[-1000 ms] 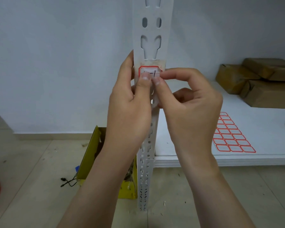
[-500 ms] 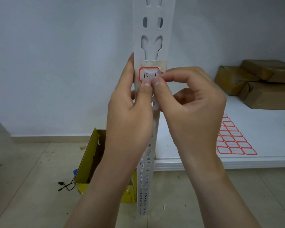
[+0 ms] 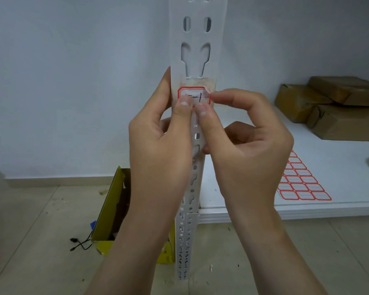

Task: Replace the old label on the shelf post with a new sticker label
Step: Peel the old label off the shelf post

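A white slotted shelf post (image 3: 195, 33) rises through the middle of the view. A red-bordered sticker label (image 3: 197, 97) with handwriting lies on it, over a yellowish patch of old glue residue (image 3: 197, 83). My left hand (image 3: 160, 145) wraps the post's left edge, its thumb pressing the label's lower left corner. My right hand (image 3: 243, 143) presses the label's bottom edge with its thumb, and its index finger touches the label's right edge. Part of the writing is hidden by my thumbs.
A sheet of blank red-bordered labels (image 3: 300, 182) lies on the white shelf board (image 3: 339, 207) at the right. Brown wrapped parcels (image 3: 332, 103) are stacked at the shelf's back right. A yellow box (image 3: 109, 220) and a black cord (image 3: 81, 244) sit on the tiled floor.
Both thumbs have shifted slightly along the label's lower edge, and the left thumb now covers the first characters. The hands stay on the post.
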### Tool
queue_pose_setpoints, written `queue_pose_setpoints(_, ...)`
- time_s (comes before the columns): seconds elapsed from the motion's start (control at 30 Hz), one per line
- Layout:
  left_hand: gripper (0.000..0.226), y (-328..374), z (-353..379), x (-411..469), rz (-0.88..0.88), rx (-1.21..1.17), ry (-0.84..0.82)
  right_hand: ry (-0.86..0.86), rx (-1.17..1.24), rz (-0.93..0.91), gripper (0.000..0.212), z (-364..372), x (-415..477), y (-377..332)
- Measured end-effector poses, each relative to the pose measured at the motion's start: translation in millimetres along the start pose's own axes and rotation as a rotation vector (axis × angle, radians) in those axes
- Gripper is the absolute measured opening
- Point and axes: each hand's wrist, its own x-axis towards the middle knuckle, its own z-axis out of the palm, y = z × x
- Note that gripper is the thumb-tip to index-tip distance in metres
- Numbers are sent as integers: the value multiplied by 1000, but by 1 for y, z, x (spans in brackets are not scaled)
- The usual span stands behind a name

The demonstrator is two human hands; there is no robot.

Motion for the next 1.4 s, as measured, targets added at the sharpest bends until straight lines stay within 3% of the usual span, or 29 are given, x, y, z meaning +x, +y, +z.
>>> queue_pose_setpoints(0.13, 40, 1, 0, -1, -5, -2, -9, -13, -11, 9, 16, -1, 0, 2)
queue_pose_setpoints(0.37, 39, 1, -1, 0, 3, 15, 9, -28, -28, -26, 4, 0, 1, 1)
queue_pose_setpoints(0.57, 41, 1, -1, 0, 9, 18, 5, -32, -48, -18, 15, -1, 1, 3)
queue_pose_setpoints(0.9, 40, -2, -3, 2, 19, 13, -4, -21, -47, -57, 11, -2, 1, 5)
queue_pose_setpoints(1.03, 41, -3, -3, 2, 24, 4, -1, 18, -52, -58, 22, -2, 0, 8)
queue_pose_setpoints(1.23, 40, -4, -2, 1, 25, -10, -5, -8, -16, -56, 13, -3, 0, 6)
queue_pose_setpoints(1.4, 41, -4, -1, 1, 29, -9, 5, 13, -35, -54, 18, -3, -1, 7)
